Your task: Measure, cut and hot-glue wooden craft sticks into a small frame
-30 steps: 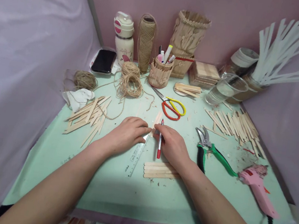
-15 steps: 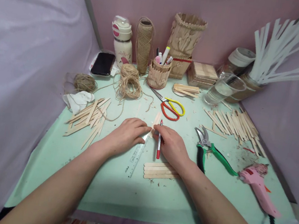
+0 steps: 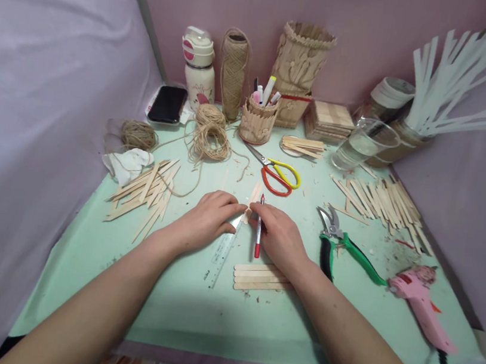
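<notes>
The table point(image 3: 186, 330) ends at 6 o'clock, apart from the ruler point(image 3: 223, 255), angled 7–1. Left hand point(image 3: 210, 216), fingers parted, presses it; right hand point(image 3: 281, 235) grasps the pen point(image 3: 259, 232), lying 12–6.

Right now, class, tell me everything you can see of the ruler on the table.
The ruler is a straight, narrow strip that looks like clear plastic, with the green tabletop showing through. Fine dark marks run along it, and darker print near its closer end is too small to read. It lies flat, slanting away from the person toward the right. The thumb of the left hand rests over its farther part, and the far end is hard to make out.
</notes>
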Demonstrator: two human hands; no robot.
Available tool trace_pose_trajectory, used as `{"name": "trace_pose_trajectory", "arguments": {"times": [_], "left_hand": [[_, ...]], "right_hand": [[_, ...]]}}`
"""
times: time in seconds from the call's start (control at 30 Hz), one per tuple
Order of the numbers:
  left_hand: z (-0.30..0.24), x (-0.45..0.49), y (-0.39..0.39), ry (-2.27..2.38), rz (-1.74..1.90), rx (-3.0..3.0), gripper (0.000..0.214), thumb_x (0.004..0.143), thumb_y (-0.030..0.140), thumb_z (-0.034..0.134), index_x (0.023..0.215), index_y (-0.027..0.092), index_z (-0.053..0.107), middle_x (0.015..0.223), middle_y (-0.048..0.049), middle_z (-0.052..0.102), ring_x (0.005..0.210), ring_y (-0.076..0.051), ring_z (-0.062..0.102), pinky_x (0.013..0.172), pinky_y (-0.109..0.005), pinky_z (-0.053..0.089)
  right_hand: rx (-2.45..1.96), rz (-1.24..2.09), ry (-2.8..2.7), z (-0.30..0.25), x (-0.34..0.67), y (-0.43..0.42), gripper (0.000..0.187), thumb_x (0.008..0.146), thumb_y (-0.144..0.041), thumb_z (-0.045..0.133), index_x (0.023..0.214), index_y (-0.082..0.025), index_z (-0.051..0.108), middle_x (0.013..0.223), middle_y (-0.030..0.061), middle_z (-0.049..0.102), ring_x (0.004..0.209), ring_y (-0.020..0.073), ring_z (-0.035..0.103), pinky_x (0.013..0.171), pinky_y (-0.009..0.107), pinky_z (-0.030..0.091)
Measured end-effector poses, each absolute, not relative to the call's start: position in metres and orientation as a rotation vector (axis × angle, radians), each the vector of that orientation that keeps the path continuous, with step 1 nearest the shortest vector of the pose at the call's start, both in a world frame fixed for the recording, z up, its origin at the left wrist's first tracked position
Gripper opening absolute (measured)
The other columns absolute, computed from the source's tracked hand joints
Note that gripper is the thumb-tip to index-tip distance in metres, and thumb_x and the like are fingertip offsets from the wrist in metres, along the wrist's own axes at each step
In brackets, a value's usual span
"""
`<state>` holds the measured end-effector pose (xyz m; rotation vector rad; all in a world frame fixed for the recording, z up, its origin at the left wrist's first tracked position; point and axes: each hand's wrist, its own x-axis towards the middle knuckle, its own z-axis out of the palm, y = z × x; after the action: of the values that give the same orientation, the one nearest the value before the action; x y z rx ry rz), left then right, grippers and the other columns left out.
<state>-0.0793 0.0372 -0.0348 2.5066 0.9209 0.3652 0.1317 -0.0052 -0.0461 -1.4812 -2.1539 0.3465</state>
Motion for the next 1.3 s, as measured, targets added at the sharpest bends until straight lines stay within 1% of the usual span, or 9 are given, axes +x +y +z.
{"name": "trace_pose_trajectory", "arguments": {"times": [0.2,0.4,0.53,0.6,0.67,0.83,1.0,1.2,1.3], "left_hand": [[-0.036,-0.079,0.037,0.955,0.374,2.474,0.043,0.093,0.027,0.063,0.133,0.023,0.051,0.120,-0.0085,0.057,0.117,-0.026,0.049,0.102,-0.045,0.041],[-0.035,-0.077,0.036,0.971,0.376,2.445,0.045,0.093,0.029,0.063,0.134,0.020,0.049,0.125,-0.0107,0.056,0.121,-0.027,0.047,0.105,-0.046,0.040],[-0.030,-0.078,0.035,0.930,0.369,2.428,0.048,0.092,0.041,0.063,0.135,0.022,0.049,0.132,-0.0115,0.054,0.127,-0.029,0.045,0.108,-0.048,0.037],[-0.028,-0.079,0.035,0.892,0.345,2.427,0.059,0.087,0.049,0.068,0.135,0.023,0.047,0.133,-0.0111,0.055,0.128,-0.030,0.045,0.108,-0.049,0.036],[-0.027,-0.080,0.035,0.876,0.320,2.432,0.067,0.081,0.053,0.074,0.135,0.023,0.047,0.132,-0.0109,0.055,0.128,-0.031,0.045,0.108,-0.050,0.036],[-0.024,-0.081,0.035,0.904,0.279,2.437,0.068,0.078,0.048,0.078,0.133,0.023,0.047,0.130,-0.0106,0.055,0.126,-0.030,0.046,0.106,-0.049,0.037],[-0.019,-0.084,0.034,0.954,0.224,2.434,0.074,0.076,0.044,0.080,0.136,0.021,0.045,0.130,-0.0120,0.053,0.126,-0.032,0.044,0.106,-0.048,0.037],[-0.013,-0.088,0.037,0.982,0.196,2.418,0.065,0.079,0.044,0.075,0.134,0.021,0.049,0.125,-0.0109,0.054,0.123,-0.033,0.045,0.103,-0.050,0.038],[-0.010,-0.088,0.037,0.984,0.170,2.431,0.062,0.081,0.047,0.072,0.134,0.021,0.052,0.122,-0.0111,0.055,0.120,-0.032,0.046,0.102,-0.049,0.038]], "right_hand": [[-1.492,0.346,-2.169,-0.045,0.132,-0.005,0.026,0.093,-0.010,0.045,0.106,-0.022,0.064,0.097,0.0065,0.072,0.088,0.0217,0.063,0.076,0.032,0.046],[-1.499,0.347,-2.169,-0.046,0.132,-0.005,0.026,0.093,-0.010,0.045,0.105,-0.022,0.065,0.099,0.0067,0.072,0.087,0.0211,0.063,0.075,0.032,0.045],[-1.495,0.364,-2.172,-0.046,0.132,-0.005,0.027,0.093,-0.010,0.045,0.106,-0.023,0.064,0.098,0.0055,0.071,0.088,0.0211,0.063,0.076,0.032,0.045],[-1.503,0.377,-2.173,-0.046,0.133,-0.005,0.025,0.093,-0.011,0.045,0.105,-0.023,0.064,0.099,0.0053,0.072,0.089,0.0215,0.063,0.077,0.032,0.046],[-1.514,0.382,-2.172,-0.046,0.133,-0.005,0.025,0.093,-0.012,0.046,0.106,-0.022,0.064,0.100,0.0058,0.072,0.089,0.0220,0.063,0.078,0.033,0.046],[-1.512,0.385,-2.161,-0.046,0.133,-0.005,0.025,0.093,-0.011,0.046,0.106,-0.022,0.065,0.103,0.0061,0.072,0.090,0.0214,0.064,0.077,0.032,0.046],[-1.515,0.410,-2.163,-0.046,0.133,-0.005,0.027,0.091,-0.008,0.047,0.107,-0.021,0.064,0.103,0.0066,0.072,0.091,0.0219,0.064,0.078,0.032,0.046],[-1.531,0.413,-2.155,-0.046,0.133,-0.005,0.027,0.092,-0.009,0.047,0.108,-0.021,0.064,0.106,0.0072,0.072,0.092,0.0226,0.064,0.078,0.033,0.046],[-1.532,0.425,-2.151,-0.045,0.133,-0.005,0.026,0.092,-0.009,0.047,0.108,-0.021,0.064,0.106,0.0073,0.072,0.093,0.0227,0.064,0.078,0.033,0.046]]}}
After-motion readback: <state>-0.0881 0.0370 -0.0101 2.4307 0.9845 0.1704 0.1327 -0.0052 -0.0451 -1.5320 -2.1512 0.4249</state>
